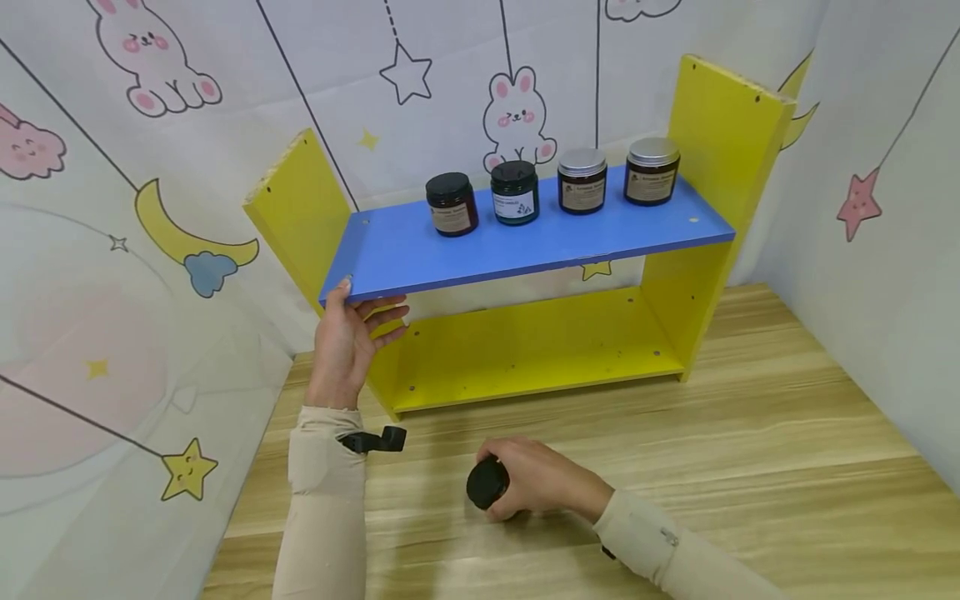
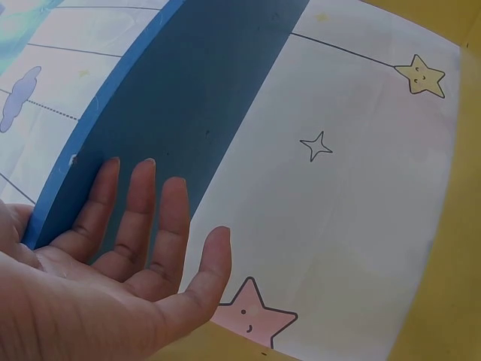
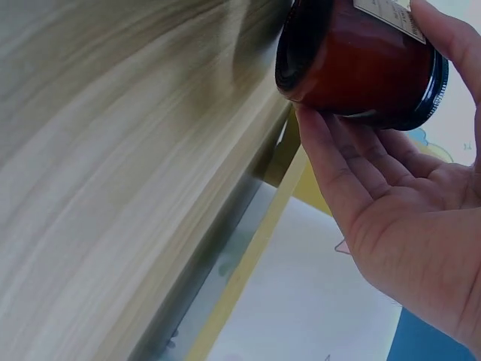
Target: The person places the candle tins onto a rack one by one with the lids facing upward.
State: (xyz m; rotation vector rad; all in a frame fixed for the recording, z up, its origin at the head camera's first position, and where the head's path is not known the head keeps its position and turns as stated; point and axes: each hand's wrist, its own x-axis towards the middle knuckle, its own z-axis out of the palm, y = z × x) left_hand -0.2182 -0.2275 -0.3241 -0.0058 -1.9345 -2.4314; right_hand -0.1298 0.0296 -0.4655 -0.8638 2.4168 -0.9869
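Note:
My right hand grips an amber glass jar with a black lid close over the wooden table. In the right wrist view the jar is tilted, with fingers on one side and the thumb by its label. My left hand holds the front left corner of the blue shelf board, thumb on top and fingers spread underneath. Along the board stand a brown jar with black lid, a green jar with black lid and two brown jars with silver lids.
Yellow side panels flank the blue board and rise above it. A yellow bottom board lies below. The unit stands on the wood-grain table, before a printed cloth backdrop with rabbits and stars.

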